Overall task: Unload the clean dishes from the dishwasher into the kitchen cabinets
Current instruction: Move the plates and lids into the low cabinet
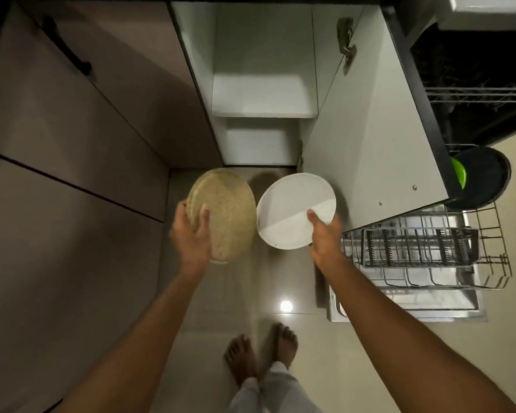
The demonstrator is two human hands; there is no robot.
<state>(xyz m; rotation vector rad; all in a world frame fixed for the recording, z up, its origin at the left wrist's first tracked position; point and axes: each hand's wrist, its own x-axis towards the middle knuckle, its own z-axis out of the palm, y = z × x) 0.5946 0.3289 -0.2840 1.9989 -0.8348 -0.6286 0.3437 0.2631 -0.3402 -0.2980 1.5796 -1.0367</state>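
two plates are held above the floor: the left hand (191,236) grips one speckled tan plate (222,213), the right hand (325,236) pinches one white plate (292,210). beyond both grips, one open cabinet (264,96) with two shelves; right of the right hand, the dishwasher rack (423,248) on glossy tile floor (280,287).

You hold a speckled tan plate (221,214) tilted, thumb on its face, fingers behind its rim; a white plate (295,210) sits pinched likewise just beside it.
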